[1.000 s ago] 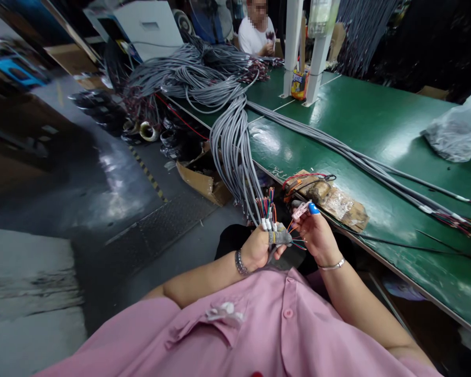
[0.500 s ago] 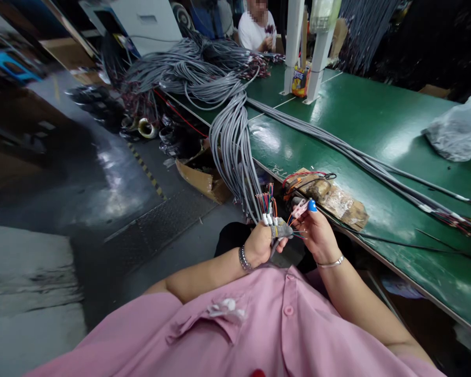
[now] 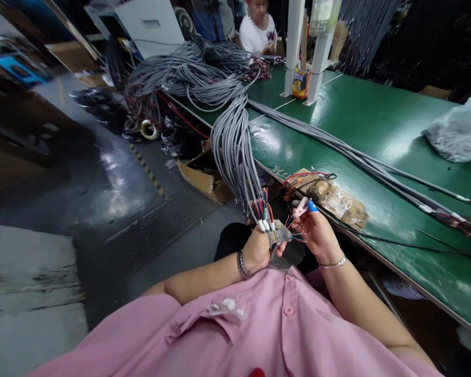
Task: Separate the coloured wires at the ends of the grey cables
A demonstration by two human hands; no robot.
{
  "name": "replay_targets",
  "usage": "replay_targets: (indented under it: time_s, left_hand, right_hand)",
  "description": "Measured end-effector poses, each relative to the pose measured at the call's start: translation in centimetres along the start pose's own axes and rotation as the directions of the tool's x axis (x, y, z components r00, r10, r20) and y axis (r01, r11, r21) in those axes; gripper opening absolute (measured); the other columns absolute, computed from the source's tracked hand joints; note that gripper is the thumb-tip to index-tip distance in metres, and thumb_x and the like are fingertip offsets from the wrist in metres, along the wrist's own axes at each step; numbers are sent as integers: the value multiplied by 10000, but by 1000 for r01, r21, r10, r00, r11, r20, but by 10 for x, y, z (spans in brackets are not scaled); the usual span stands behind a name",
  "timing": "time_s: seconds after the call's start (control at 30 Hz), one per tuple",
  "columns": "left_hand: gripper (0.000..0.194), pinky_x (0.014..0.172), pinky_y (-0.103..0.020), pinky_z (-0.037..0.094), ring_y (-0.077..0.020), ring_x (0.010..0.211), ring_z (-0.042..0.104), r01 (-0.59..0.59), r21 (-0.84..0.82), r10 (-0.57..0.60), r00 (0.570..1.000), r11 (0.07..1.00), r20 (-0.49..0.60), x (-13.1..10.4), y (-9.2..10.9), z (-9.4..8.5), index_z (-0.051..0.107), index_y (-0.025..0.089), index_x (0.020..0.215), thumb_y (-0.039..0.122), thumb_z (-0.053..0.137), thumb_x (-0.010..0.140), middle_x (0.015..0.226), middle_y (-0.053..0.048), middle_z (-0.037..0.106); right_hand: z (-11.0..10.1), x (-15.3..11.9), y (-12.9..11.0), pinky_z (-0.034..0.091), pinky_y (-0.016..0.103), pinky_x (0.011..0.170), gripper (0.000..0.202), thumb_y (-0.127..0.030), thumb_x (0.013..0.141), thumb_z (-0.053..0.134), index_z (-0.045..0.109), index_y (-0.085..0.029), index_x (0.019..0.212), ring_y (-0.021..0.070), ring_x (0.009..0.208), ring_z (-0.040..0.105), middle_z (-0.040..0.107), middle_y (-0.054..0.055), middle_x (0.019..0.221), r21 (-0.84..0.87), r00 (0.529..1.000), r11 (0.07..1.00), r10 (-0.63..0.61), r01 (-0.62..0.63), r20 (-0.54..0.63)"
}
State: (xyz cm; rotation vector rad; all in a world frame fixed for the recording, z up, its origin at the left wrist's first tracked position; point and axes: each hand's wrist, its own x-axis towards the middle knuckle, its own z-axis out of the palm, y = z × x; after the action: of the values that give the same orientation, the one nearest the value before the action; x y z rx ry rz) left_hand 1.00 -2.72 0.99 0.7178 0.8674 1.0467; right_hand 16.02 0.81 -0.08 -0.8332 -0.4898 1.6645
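My left hand (image 3: pixel 259 248), with a grey covering on its thumb, is closed around grey cable ends in front of my body. Stripped coloured wires (image 3: pixel 262 208) fan up from white-banded cable ends beside it, and a few thin wires stick out to the right past the thumb. My right hand (image 3: pixel 317 235), a blue cover on its thumb, pinches a small pale pink tool (image 3: pixel 300 208) close to those wires; its exact kind is unclear. From the left hand the grey cables (image 3: pixel 233 139) run up over the table edge.
A green table (image 3: pixel 361 120) spans the right side, its edge near my right arm. On it lie a taped wooden block (image 3: pixel 343 205) with wires, more grey cables (image 3: pixel 329 139) and a plastic bag (image 3: pixel 461 128). A cardboard box (image 3: pixel 204 175) sits below. Across the table is a co-worker (image 3: pixel 257 31).
The left hand and its wires have shifted slightly left and down. The pink tool in my right hand has turned a little. The whole view has moved slightly.
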Motion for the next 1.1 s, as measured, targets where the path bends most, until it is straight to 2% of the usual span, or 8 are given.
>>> replay_targets:
  time_s: [0.1,0.27,0.37,0.47,0.67,0.9,1.1]
  left_hand:
    - [282,349,-197,326,-81,360,451,-27,-29,26,998,999,-49,0,0,4,604,142,642,382,751,644,472,7,561]
    - [274,351,-195,313,-78,356,451,-55,-34,53,997,998,-55,5,-1,10,608,141,635,387,722,670,467,7,557]
    - [285,349,-192,316,-79,362,455,-36,-44,34,998,998,-49,7,-2,11,600,146,639,399,730,652,472,9,559]
    - [278,352,-189,322,-78,370,458,-22,-47,20,998,999,-56,8,-3,12,591,149,644,384,738,641,481,12,562]
    - [246,356,-188,326,-76,380,454,-13,-23,12,999,1000,-52,10,-7,9,606,141,643,349,735,651,478,11,556]
    - [268,356,-190,336,-81,375,464,-11,-26,9,998,1000,-59,2,-5,3,608,143,654,371,750,660,485,10,564]
    - [278,360,-202,332,-86,375,460,-46,-58,40,995,997,-91,0,-2,4,602,150,655,396,730,667,484,5,563]
  right_hand:
    - [-2,1,3,520,211,547,311,-478,797,708,706,-171,850,102,597,578,672,8,727,-13,998,998,-67,67,-11]
    - [-7,8,10,516,233,563,380,-550,825,644,711,-178,863,118,621,603,706,34,797,-11,991,991,-135,135,-7]
    - [-7,12,12,515,244,550,434,-601,782,666,713,-176,862,124,597,602,711,39,788,-10,996,996,-87,88,3]
    - [-5,16,12,523,250,550,437,-604,725,723,711,-187,853,125,585,603,713,27,771,62,999,997,-35,35,-2]
    - [-3,20,16,532,232,577,402,-553,679,789,703,-186,819,115,598,608,718,16,775,139,996,988,-63,70,-56]
    - [-2,9,13,526,251,559,507,-701,730,642,686,-203,816,130,609,605,714,30,803,117,1000,993,-3,1,19]
    - [1,-1,5,505,221,570,273,-461,785,720,703,-203,872,111,630,583,700,12,812,39,999,999,-26,24,46]
